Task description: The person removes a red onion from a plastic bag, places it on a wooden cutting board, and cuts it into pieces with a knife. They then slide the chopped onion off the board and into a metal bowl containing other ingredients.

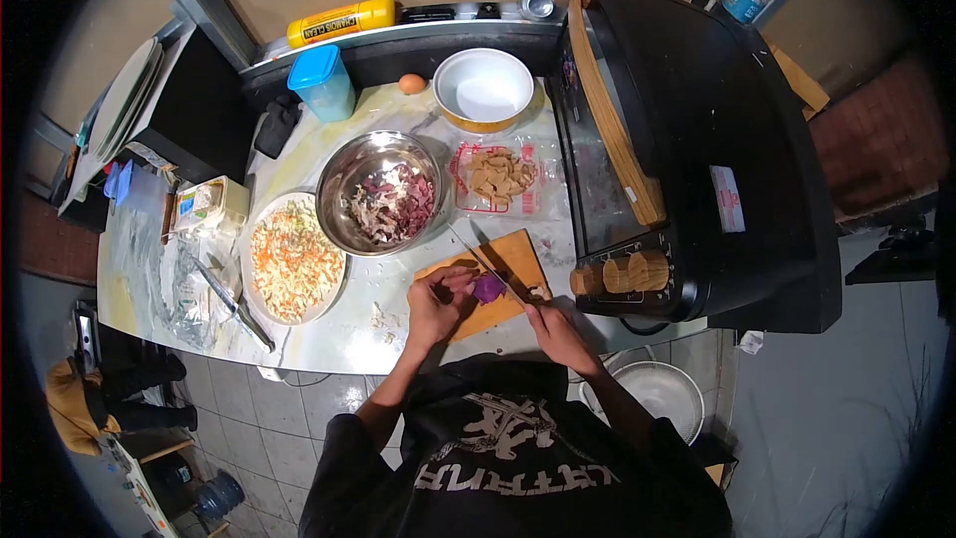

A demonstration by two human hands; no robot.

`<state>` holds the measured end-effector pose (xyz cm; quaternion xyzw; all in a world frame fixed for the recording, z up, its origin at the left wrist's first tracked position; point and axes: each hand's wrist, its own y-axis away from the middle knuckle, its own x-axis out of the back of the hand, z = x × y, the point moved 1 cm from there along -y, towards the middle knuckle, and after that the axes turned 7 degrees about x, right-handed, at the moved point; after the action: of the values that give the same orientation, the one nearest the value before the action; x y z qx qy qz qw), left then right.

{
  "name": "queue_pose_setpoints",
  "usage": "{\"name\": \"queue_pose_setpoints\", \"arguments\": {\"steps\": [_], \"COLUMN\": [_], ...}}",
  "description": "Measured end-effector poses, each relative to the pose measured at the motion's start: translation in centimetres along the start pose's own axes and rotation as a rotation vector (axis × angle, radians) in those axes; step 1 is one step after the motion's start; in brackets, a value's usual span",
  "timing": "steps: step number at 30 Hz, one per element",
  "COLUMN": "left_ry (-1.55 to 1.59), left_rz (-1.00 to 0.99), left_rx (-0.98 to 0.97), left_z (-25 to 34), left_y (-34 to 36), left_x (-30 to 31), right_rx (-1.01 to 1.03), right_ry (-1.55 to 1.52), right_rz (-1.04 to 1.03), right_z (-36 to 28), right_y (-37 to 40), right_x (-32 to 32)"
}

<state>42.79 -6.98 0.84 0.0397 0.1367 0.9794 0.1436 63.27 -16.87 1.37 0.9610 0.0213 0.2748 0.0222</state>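
Observation:
A red onion (488,288), purple and apparently cut, lies on the wooden cutting board (523,251). My left hand (438,304) is at the board's left side, its curled fingers against the onion. In my right hand (556,332) is a knife (490,265), its blade slanting up and left across the board, close beside the onion. A small pale piece sits near the knife handle. Just beyond the board stand a steel bowl (351,229) of chopped reddish meat and pale bits, and a clear plastic bag (550,179) under sliced light-brown pieces (498,175).
A plate (254,294) of shredded vegetables and another knife (234,305) are on the left. Behind are a white bowl (483,85), an egg (411,85) and a blue-lidded container (322,85). A large black oven (697,139) borders the right. A strainer (657,394) sits below the counter edge.

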Motion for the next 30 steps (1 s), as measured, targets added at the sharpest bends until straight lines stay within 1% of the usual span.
{"name": "queue_pose_setpoints", "arguments": {"steps": [2, 4, 6, 8, 10, 13, 15, 17, 18, 19, 20, 21, 22, 23, 24, 25, 26, 28, 30], "left_ry": [-0.026, 0.134, 0.111, 0.081, 0.165, 0.15, 0.176, 0.205, 0.281, 0.359, 0.36, 0.454, 0.548, 0.547, 0.647, 0.747, 0.746, 0.852, 0.911], "left_rz": [0.022, 0.03, 0.03, 0.025, 0.043, 0.03, 0.019, 0.007, -0.014, -0.031, -0.025, -0.067, -0.11, -0.108, -0.152, -0.198, -0.198, -0.233, -0.26], "left_rx": [0.009, 0.011, 0.022, 0.039, 0.006, 0.017, 0.014, 0.019, 0.027, 0.032, 0.035, 0.026, 0.017, 0.019, 0.007, -0.005, -0.003, 0.083, 0.112], "left_z": [-0.3, -0.9, -0.7, -0.2, 0.2, 0.6, 1.1, 1.2, 1.1, 1.0, 0.7, 0.5, 0.3, 0.1, 0.2, 0.3, 0.0, -0.5, -0.7], "left_y": [-0.2, -0.3, -0.1, 0.2, 0.2, 0.1, 0.3, 0.7, 0.9, 1.1, 1.2, 1.2, 1.2, 1.3, 1.3, 1.3, 1.3, 1.2, 1.3], "left_x": [0.0, 0.0, 0.3, 0.5, 0.6, 0.7, 0.9, 1.1, 1.2, 1.4, 1.5, 1.6, 1.7, 1.8, 1.8, 1.7, 1.8, 2.0, 2.0], "right_rx": [-0.024, -0.047, -0.078, -0.065, -0.058, -0.064, -0.01, -0.053, -0.092, -0.092, -0.124, -0.157, -0.158, -0.112, -0.066, -0.068, -0.08, -0.092, -0.111], "right_ry": [-0.02, -0.039, 0.006, 0.03, 0.052, 0.055, -0.01, -0.031, -0.046, -0.047, -0.065, -0.083, -0.084, -0.092, -0.1, -0.101, -0.108, -0.116, -0.118], "right_rz": [0.001, -0.009, 0.028, 0.01, 0.0, -0.006, 0.064, 0.021, -0.023, -0.029, -0.038, -0.046, -0.05, -0.005, 0.042, 0.042, 0.037, 0.032, 0.036], "right_z": [-0.1, 0.2, 0.9, 1.9, 1.9, 1.9, 1.5, 1.0, 0.8, 0.8, 0.8, 0.9, 0.9, 1.0, 0.8, 0.6, 0.4, 0.0, -0.1], "right_y": [-0.1, 0.0, 0.0, 0.0, 0.2, 0.0, 0.0, 0.0, 0.0, 0.0, 0.1, 0.2, 0.3, 0.3, 0.3, 0.3, 0.3, 0.2, 0.2], "right_x": [-0.5, -0.8, -1.4, -1.7, -1.9, -1.4, -1.6, -1.2, -1.0, -1.0, -1.1, -1.2, -1.3, -1.5, -1.5, -1.4, -1.2, -0.9, -0.8]}}
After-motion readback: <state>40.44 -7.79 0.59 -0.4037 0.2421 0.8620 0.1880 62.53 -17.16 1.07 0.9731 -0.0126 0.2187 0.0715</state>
